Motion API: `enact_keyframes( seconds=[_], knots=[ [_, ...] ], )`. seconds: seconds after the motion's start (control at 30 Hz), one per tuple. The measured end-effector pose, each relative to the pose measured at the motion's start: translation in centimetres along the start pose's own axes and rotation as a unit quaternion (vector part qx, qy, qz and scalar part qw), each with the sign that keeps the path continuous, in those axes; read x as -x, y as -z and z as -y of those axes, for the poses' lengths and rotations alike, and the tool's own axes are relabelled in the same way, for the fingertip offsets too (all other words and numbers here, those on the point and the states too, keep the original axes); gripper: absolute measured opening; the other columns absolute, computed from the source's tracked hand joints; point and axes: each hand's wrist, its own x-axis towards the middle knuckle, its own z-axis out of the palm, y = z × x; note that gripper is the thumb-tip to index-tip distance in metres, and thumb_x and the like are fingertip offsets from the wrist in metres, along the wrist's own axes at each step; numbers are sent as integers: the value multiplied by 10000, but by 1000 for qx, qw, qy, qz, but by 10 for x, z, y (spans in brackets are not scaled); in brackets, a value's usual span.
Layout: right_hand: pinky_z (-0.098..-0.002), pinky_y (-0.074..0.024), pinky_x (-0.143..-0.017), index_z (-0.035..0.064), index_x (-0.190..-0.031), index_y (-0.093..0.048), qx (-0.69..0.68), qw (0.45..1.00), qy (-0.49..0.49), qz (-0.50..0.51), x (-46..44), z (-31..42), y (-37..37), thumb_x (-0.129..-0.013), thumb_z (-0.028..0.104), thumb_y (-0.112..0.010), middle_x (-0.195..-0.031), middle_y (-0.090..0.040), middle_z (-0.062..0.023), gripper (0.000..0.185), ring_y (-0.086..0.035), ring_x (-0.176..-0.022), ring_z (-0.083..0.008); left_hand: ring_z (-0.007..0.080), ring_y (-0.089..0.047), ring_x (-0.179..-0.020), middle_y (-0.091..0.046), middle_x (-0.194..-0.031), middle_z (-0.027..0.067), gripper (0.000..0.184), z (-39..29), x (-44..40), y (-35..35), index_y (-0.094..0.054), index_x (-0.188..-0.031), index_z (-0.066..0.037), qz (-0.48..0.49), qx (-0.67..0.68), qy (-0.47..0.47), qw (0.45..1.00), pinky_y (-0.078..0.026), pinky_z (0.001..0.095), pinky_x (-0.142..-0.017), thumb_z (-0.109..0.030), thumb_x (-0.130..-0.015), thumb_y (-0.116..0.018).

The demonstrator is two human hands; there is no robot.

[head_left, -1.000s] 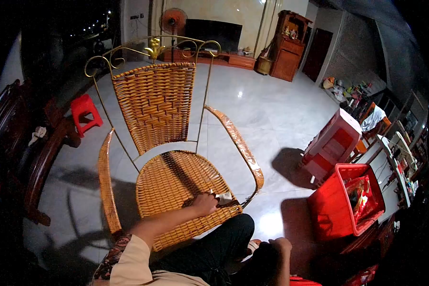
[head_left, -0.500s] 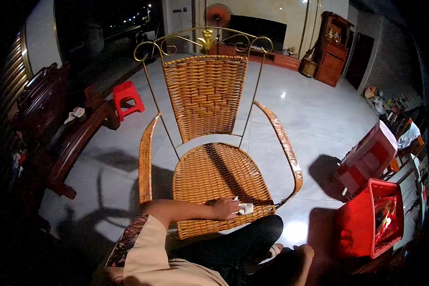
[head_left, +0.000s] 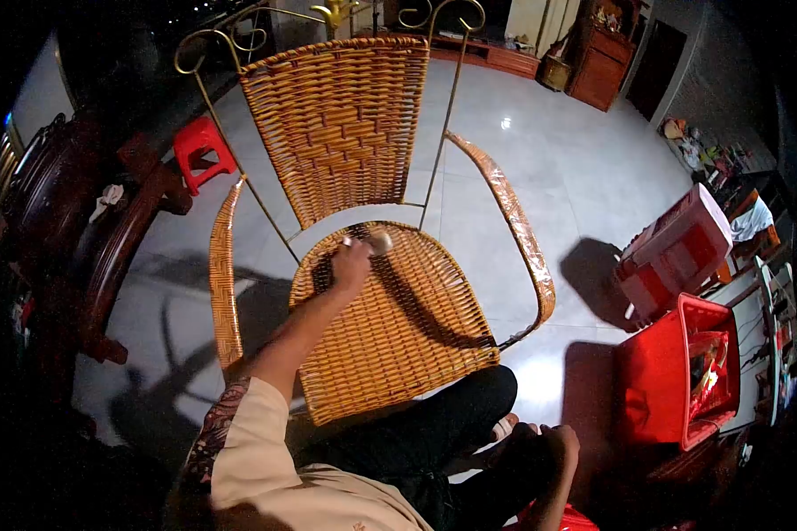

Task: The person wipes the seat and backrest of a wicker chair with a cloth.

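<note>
My left hand is stretched over the back part of a woven wicker seat, fingers closed on a small whitish cloth that presses on the weave. The seat belongs to a brown wicker armchair with a woven backrest, a thin gold-coloured metal frame and wrapped armrests. Clear plastic film shines on the right armrest. My right hand rests by my right knee with its fingers curled in, and nothing shows in it.
A red plastic stool and a dark carved wooden bench are on the left. To the right are a red basket with packaged things inside and a red-and-pink box-shaped object. A wooden cabinet stands far back.
My left hand has moved with the cloth from the seat's front edge to its back, away from me. The view has tipped downward. My right hand stays by the knee.
</note>
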Motion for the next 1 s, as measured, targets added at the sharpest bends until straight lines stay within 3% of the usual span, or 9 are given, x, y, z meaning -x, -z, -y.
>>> enact_keyframes(
  seconds=[0.13, 0.37, 0.47, 0.63, 0.7, 0.73, 0.8, 0.9, 1.0],
  knots=[
    [-454, -477, -750, 0, -794, -690, 27, 999, 17, 31, -33, -15, -19, -778, 489, -597, -870, -639, -246, 498, -618, -870, -393, 314, -572, -842, -513, -994, 98, 164, 10, 5, -8, -586, -1001, -85, -58, -35, -45, 997, -549, 420, -614, -113, -843, -552],
    [-456, -473, -714, 4, -769, -690, 68, 997, 40, 22, -41, -12, -26, -821, 488, -549, -804, -639, -239, 506, -623, -812, -399, 303, -587, -816, -520, -974, 85, 159, 13, 3, -16, -597, -977, -81, -106, -56, -70, 990, -544, 415, -532, -111, -821, -583],
    [-458, -476, -722, 14, -762, -694, 15, 999, 51, 9, -21, 3, -12, -823, 479, -546, -786, -637, -236, 492, -621, -806, -399, 296, -585, -836, -519, -999, 85, 185, 11, -1, -2, -592, -1001, -74, -7, -40, -50, 998, -547, 420, -612, -106, -819, -585],
    [-465, -476, -729, 13, -765, -694, 28, 997, 65, -33, -20, -6, -18, -823, 458, -556, -803, -639, -231, 470, -618, -808, -400, 314, -571, -832, -506, -1049, 93, 200, 2, 10, -9, -577, -1025, -55, 31, -23, -28, 999, -497, 460, -631, -107, -834, -547],
    [-466, -477, -730, 13, -769, -694, 30, 997, 49, -45, -10, -2, -15, -824, 453, -557, -809, -640, -229, 464, -617, -809, -401, 327, -565, -794, -511, -1031, 118, 199, -11, 25, -6, -579, -1008, -33, 9, 55, -80, 995, -470, 490, -645, -123, -836, -535],
    [-465, -478, -732, 16, -778, -695, 25, 998, 48, -44, -12, -5, -16, -820, 455, -560, -820, -641, -229, 461, -616, -816, -399, 330, -557, -753, -516, -1001, 142, 191, -27, 31, 5, -579, -972, -6, 105, 65, -70, 990, -464, 477, -636, -114, -822, -531],
    [-464, -479, -735, 20, -787, -696, 21, 998, 49, -43, -18, -10, -20, -816, 457, -563, -830, -641, -228, 458, -616, -823, -398, 323, -559, -703, -531, -927, 149, 131, -53, 54, -11, -578, -860, 5, 65, 121, -142, 980, -455, 437, -569, -87, -772, -547],
    [-452, -512, -695, 44, -779, -694, 10, 997, 64, -47, -26, -20, -29, -810, 521, -557, -799, -650, -209, 498, -639, -802, -381, 310, -575, -700, -562, -700, 165, 95, -112, 89, 27, -588, -695, -24, 185, 199, -184, 945, -458, 462, -581, -115, -713, -571],
    [-452, -510, -713, 55, -798, -699, 19, 998, 54, -41, -32, -23, -33, -814, 537, -543, -815, -655, -198, 506, -638, -815, -377, 305, -567, -687, -543, -702, 136, 90, -146, 131, 11, -586, -731, -63, 27, 236, -310, 921, -468, 453, -572, -136, -679, -589]
  ],
)
